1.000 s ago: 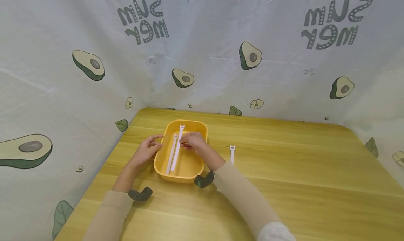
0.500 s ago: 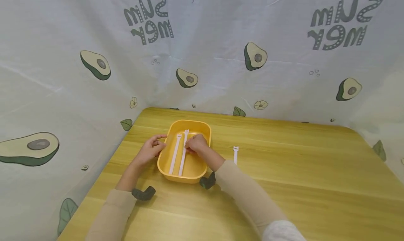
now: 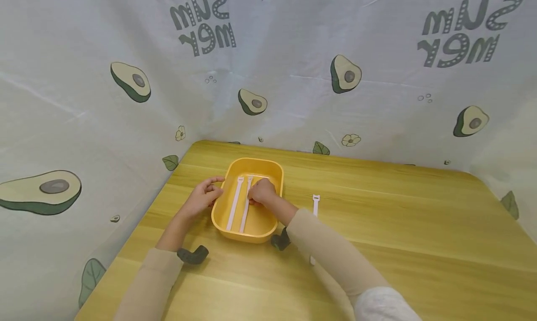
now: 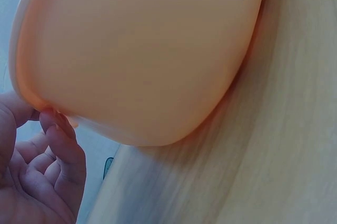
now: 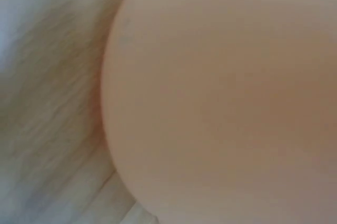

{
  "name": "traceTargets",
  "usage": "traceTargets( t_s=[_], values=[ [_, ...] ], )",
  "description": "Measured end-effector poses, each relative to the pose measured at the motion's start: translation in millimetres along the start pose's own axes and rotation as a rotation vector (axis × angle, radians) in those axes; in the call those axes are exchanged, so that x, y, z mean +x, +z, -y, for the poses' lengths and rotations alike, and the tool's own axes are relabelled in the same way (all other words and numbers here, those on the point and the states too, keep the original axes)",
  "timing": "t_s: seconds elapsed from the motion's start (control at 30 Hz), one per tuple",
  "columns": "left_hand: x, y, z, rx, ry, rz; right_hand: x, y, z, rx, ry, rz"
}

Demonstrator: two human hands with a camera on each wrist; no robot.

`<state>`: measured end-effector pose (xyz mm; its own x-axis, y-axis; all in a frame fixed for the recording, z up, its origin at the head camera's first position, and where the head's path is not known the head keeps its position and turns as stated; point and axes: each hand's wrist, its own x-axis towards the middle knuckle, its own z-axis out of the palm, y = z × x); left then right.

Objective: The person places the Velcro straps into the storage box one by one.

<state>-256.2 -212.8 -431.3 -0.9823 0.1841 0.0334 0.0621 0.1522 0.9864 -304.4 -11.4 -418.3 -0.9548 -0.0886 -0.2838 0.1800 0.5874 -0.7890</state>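
Note:
Two pale strap-like cable ties with slotted heads lie lengthwise in a yellow tray point(image 3: 247, 238). The left cable tie point(image 3: 235, 204) is fully visible; the other cable tie point(image 3: 244, 213) lies beside it, to its right. My right hand point(image 3: 263, 191) reaches into the tray with curled fingers, fingertips at that second cable tie near its upper part. My left hand point(image 3: 201, 197) pinches the tray's left rim; the left wrist view shows thumb and finger at the tray's edge point(image 4: 23, 40). In the right wrist view the tray wall point(image 5: 210, 103) hides the right hand.
A third cable tie point(image 3: 316, 205) lies on the wooden table point(image 3: 398, 218) right of the tray, its middle covered by the right sleeve point(image 3: 335, 255). Behind the table hangs a white curtain point(image 3: 293, 111) with avocado prints.
The right hand has lowered the second cable tie onto the tray floor, alongside the first and slightly apart from it. The left hand stays at the rim. The head view has shifted slightly.

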Motion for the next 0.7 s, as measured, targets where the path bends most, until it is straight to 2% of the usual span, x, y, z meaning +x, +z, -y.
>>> traceTargets(
  t_s=[0.23, 0.7],
  values=[
    [0.7, 0.0, -0.2, 0.004, -0.001, 0.01, -2.7, 0.4, 0.6, -0.047, -0.039, -0.025],
    [1.3, 0.1, 1.4, 0.012, 0.005, 0.005, -5.3, 0.1, 3.1, -0.09, -0.059, -0.04]
  ],
)
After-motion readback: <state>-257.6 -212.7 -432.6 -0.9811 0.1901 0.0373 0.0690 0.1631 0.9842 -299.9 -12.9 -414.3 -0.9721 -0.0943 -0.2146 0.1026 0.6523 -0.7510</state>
